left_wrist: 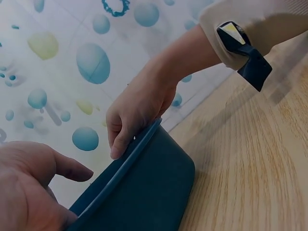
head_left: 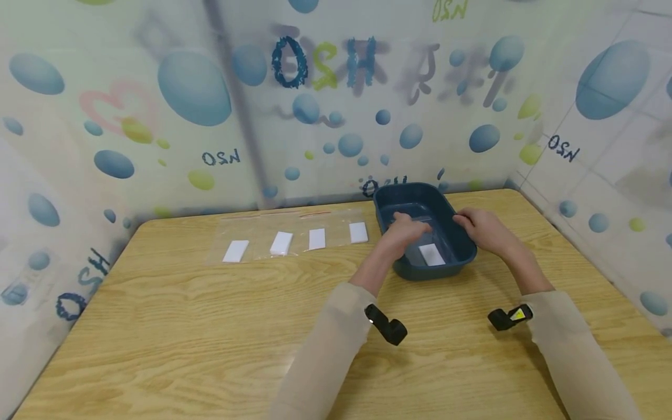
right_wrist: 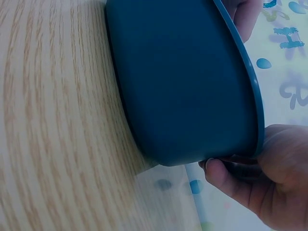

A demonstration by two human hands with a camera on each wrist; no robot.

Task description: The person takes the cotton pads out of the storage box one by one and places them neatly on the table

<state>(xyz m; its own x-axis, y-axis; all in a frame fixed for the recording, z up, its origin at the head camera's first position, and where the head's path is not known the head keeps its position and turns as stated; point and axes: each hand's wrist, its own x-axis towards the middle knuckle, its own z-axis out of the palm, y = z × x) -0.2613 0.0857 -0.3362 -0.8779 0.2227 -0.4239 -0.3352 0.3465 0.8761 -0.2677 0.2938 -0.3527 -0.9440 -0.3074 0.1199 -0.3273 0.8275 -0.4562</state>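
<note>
A dark blue plastic basin [head_left: 457,271] stands on the table's far right part. My right hand [head_left: 485,230] grips its right rim, thumb on the inner side in the left wrist view. My left hand [head_left: 405,234] reaches over the left side into the basin, its thumb straight and apart from the other fingers in the left wrist view. Its fingertips are partly hidden there. On the basin floor, below the left hand, lies a white card [head_left: 431,255] with clear plastic film [head_left: 431,224] around it.
Left of the basin, clear plastic bags [head_left: 301,221] lie in a row along the table's back, with white cards [head_left: 317,238] in them. A patterned curtain [head_left: 325,134] hangs behind the wooden table [head_left: 210,326] and at both sides.
</note>
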